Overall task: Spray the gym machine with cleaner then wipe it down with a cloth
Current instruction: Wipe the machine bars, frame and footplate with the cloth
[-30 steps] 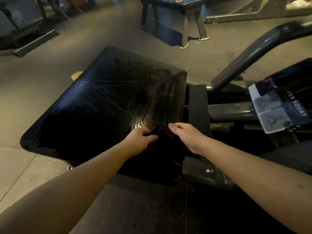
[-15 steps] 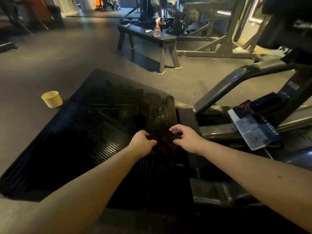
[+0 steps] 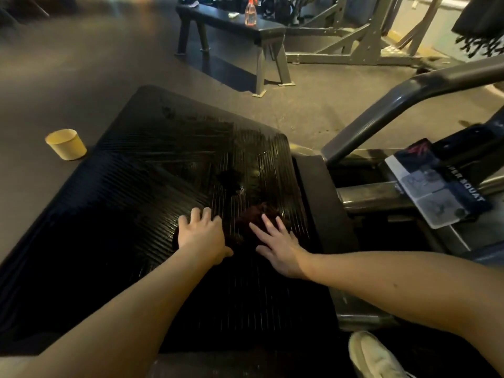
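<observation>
The right grip [image 3: 278, 241] lies flat and spread. Its fingers [image 3: 270, 227] are straight and apart, pressing down on the cloth [image 3: 259, 212] rather than clamped round it. The cloth, a dark reddish bunch, sits under those fingertips and just ahead of the palm, spilling inward toward the left grip [image 3: 203, 234]. The left grip rests on the footplate [image 3: 152, 170] just beside it, fingers lightly bent and holding nothing. The light is dim, so I cannot tell whether an edge of the cloth reaches under its thumb. The right grip is the nearer of the two and has the cloth beneath it.

The footplate's ribs run straight away from both grips. A wet sheen [image 3: 259, 159] lies directly ahead of the cloth, and a broad dark stretch of plate extends ahead and to the left of the left grip. Spraying looks done on this part, and wiping seems to be the step in hand. The next stroke probably calls for a push forward along the ribs into the sheen, then sweeps to the left.

Right of the right grip sits the machine's placard [image 3: 436, 192]. Far ahead, the spray bottle [image 3: 250, 12] stands on the bench [image 3: 270, 31], well apart from both grips.
</observation>
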Tool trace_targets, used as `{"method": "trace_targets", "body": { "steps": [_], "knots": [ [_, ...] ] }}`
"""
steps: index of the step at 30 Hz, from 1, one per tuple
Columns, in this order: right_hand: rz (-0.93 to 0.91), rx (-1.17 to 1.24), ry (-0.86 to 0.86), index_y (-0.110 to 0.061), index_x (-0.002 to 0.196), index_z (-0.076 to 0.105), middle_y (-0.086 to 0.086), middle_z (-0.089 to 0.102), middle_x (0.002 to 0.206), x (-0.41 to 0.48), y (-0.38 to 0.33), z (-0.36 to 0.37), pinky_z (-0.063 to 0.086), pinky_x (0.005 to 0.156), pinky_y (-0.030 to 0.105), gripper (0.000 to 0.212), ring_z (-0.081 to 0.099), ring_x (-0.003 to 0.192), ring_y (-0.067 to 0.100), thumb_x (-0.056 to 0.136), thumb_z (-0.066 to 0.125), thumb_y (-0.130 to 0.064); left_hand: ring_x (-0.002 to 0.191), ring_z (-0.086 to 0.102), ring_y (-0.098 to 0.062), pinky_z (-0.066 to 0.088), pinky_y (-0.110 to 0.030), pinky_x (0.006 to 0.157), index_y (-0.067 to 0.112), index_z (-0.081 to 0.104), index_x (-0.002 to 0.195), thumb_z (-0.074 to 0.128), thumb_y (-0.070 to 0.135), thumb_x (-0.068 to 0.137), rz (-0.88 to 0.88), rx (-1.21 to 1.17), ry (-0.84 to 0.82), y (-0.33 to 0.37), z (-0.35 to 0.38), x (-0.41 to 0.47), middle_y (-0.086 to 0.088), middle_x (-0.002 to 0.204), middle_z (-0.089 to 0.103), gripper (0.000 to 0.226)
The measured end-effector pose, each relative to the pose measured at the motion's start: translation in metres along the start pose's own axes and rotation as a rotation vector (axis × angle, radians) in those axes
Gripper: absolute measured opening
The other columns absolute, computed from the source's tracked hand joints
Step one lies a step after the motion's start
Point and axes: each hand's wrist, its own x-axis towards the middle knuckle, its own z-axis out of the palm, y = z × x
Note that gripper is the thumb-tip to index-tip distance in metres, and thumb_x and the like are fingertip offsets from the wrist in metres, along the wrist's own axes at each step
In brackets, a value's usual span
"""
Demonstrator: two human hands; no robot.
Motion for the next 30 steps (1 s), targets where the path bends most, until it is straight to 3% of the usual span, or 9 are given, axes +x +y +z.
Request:
{"method": "trace_targets", "body": {
  "steps": [4,9,14,19,25,30],
  "knots": [
    [-0.133,0.126,0.094,-0.037,0.163,0.018,-0.009,-0.003,0.172,0.005,0.013,0.001,-0.005,0.125,0.039,0.056,-0.02,0.156,0.013,0.111,0.04,-0.031,0.154,0.01,-0.033,0.018,-0.054,0.121,0.023,0.025,0.16,0.065,0.066,0.089,-0.012,-0.055,0.025,0.003,0.006,-0.001,-0.005,0.168,0.015,0.093],
    [-0.25,0.233,0.144,-0.032,0.16,0.031,-0.013,0.013,0.17,0.031,0.037,-0.003,-0.001,0.126,0.029,0.053,-0.009,0.156,0.001,0.11,0.047,-0.024,0.155,0.006,-0.033,0.014,-0.056,0.122,0.027,0.024,0.161,0.068,0.064,0.087,-0.042,-0.092,0.004,0.001,0.009,0.001,-0.004,0.169,0.011,0.093],
    [-0.33,0.215,0.237,-0.021,0.155,0.042,-0.006,0.029,0.166,0.078,0.052,-0.021,-0.001,0.125,0.018,0.053,0.005,0.157,0.008,0.105,0.055,-0.013,0.155,0.01,-0.033,0.011,-0.056,0.123,0.028,0.037,0.154,0.062,0.066,0.088,-0.054,-0.11,0.093,0.038,0.01,0.009,-0.007,0.168,0.014,0.08],
    [-0.427,0.137,0.245,-0.019,0.155,0.043,-0.001,0.032,0.166,0.117,0.07,-0.055,0.01,0.13,0.043,0.052,0.01,0.158,0.016,0.105,0.055,-0.013,0.156,0.005,-0.035,0.009,-0.056,0.124,0.026,0.029,0.158,0.06,0.071,0.088,-0.114,-0.124,0.112,0.076,0.023,0.022,-0.01,0.171,0.007,0.089],
    [-0.635,0.114,0.295,-0.012,0.141,0.061,0.003,0.043,0.159,0.066,0.104,-0.027,0.025,0.127,0.045,0.043,0.029,0.154,0.017,0.099,0.06,0.0,0.155,0.008,-0.034,0.009,-0.055,0.123,0.029,0.032,0.156,0.06,0.071,0.088,-0.185,-0.142,0.184,0.092,0.035,0.015,-0.01,0.17,0.009,0.085],
    [-0.848,0.036,0.178,-0.007,0.131,0.068,0.01,0.049,0.155,0.002,0.136,-0.008,0.026,0.126,0.043,0.035,0.034,0.152,0.022,0.098,0.061,0.0,0.155,0.005,-0.034,0.005,-0.056,0.124,0.032,0.026,0.158,0.063,0.077,0.081,-0.164,-0.15,0.134,0.107,0.041,0.002,-0.009,0.169,0.008,0.097]
  ]
}}
